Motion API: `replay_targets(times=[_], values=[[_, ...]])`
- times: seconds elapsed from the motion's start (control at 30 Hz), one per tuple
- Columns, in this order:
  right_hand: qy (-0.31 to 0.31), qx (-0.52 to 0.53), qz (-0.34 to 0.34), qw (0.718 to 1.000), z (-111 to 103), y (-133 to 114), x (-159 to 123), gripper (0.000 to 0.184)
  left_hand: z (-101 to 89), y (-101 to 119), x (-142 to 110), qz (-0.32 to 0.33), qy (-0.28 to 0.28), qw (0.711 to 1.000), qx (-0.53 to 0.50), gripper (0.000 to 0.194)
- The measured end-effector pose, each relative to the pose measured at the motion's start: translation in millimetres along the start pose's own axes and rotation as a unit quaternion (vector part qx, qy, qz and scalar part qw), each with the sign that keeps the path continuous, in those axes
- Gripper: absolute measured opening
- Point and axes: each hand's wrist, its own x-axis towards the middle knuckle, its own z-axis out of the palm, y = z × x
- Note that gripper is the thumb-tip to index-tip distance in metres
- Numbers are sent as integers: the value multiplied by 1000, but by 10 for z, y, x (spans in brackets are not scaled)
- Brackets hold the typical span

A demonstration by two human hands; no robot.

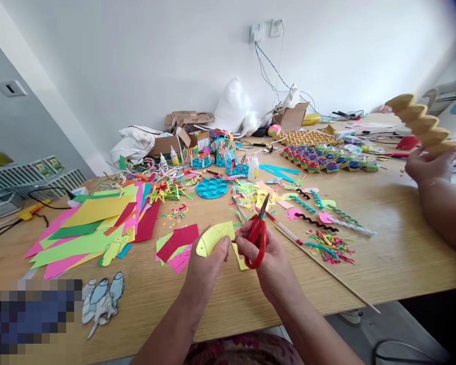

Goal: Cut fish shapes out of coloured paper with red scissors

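My left hand [209, 268] pinches a yellow paper fish [214, 239], partly cut out, with a pencilled outline and a small eye mark. In my right hand [271, 258] is a pair of red-handled scissors [257, 235], its dark blades pointing up and away. The fingertips of both hands are close together, near the fish's tail end. Below them a yellow paper offcut [240, 257] lies on the table. Left of my left hand lie red paper pieces [178, 242] over pink and green ones.
Stacked coloured paper [95, 215] covers the left side, with grey-blue fish cutouts [103, 299] nearer me. A wooden stick [330, 271] lies on the right. Behind are a blue disc [212, 188], a glue bottle [253, 169] and painted egg cartons [329, 158]. Another person's hand [433, 165] holds a carton strip [421, 124].
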Motion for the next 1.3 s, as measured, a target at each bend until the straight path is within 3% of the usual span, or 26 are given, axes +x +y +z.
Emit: replay_targets(times=[0.3,0.43,0.6,0.73,1.3], values=[[-19,-48,0,999,75,-4,-3,22,-67,87,-24,-9,-4,1000,-14,21],[-51,-91,17,994,103,-24,-17,21,-148,53,3,-5,21,1000,1,21],[-164,-232,19,959,49,17,-164,30,-248,-16,-12,-19,45,996,-68,21],[-206,-307,56,927,4,120,-332,36,-238,16,-20,-20,61,992,-112,20],[-187,-255,81,945,24,118,-357,43,-136,12,-40,-56,22,989,-134,14]])
